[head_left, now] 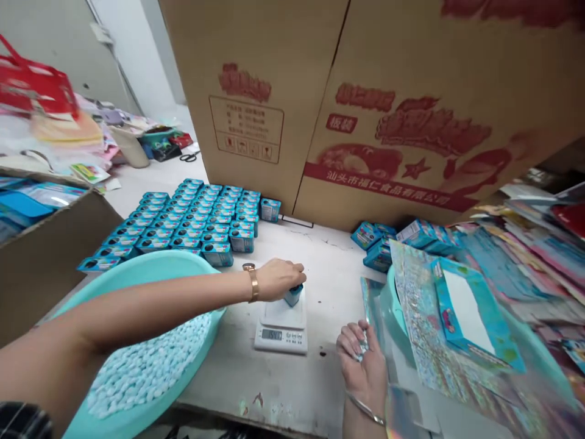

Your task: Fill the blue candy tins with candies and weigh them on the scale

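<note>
My left hand [280, 279], a watch on its wrist, is closed over a small blue box [294, 296] at the plate of a white digital scale [282, 339]. Its fingers hide the top of the box. The scale's display is lit, but its digits are not sharp. My right hand [361, 352] is held palm up to the right of the scale, fingers curled around a few pale candies [363, 346]. Under my left forearm stands a turquoise basin [206, 341], with many pale blue candies [146, 372] in it.
Rows of small blue boxes [183, 222] stand behind the basin. A large cardboard carton [292, 79] walls off the back. More blue boxes [381, 251], a second basin [397, 305] under shiny sheets [425, 329], and a tissue box [475, 314] crowd the right. An open carton [59, 244] is left.
</note>
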`<state>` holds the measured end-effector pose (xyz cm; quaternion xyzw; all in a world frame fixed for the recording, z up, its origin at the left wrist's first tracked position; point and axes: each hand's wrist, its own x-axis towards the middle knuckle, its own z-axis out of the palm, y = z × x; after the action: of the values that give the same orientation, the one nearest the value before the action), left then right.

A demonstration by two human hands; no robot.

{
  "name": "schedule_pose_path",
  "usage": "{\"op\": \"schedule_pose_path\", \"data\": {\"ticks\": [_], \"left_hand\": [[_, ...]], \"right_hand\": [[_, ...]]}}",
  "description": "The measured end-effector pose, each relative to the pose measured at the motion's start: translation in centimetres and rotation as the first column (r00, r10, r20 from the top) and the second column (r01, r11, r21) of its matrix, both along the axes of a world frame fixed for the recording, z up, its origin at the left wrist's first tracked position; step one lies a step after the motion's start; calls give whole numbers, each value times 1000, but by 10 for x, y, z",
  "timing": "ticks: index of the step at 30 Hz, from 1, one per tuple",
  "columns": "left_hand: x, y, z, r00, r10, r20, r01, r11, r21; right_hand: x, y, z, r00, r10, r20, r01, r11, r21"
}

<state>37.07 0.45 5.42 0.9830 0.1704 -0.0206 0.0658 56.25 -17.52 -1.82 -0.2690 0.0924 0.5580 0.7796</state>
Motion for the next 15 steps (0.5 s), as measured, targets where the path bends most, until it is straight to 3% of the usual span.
{"op": "schedule_pose_path", "data": {"ticks": [3,7,11,15], "left_hand": [[-6,45,-1,1000,14,-19,-13,999,34],[-11,99,-20,999,19,-50,-17,999,29],[-8,124,-41,997,37,-67,-39,999,-38],[0,136,-52,995,79,-65,-83,995,-59]], "right_hand": [[8,-7,-8,999,-44,6,44,999,-9],[18,-11,-27,998,-20,62,20,1000,8],[37,-9,-57,986,60,158,-66,997,39],[50,0,-81,970,108,216,-111,994,1]]}}
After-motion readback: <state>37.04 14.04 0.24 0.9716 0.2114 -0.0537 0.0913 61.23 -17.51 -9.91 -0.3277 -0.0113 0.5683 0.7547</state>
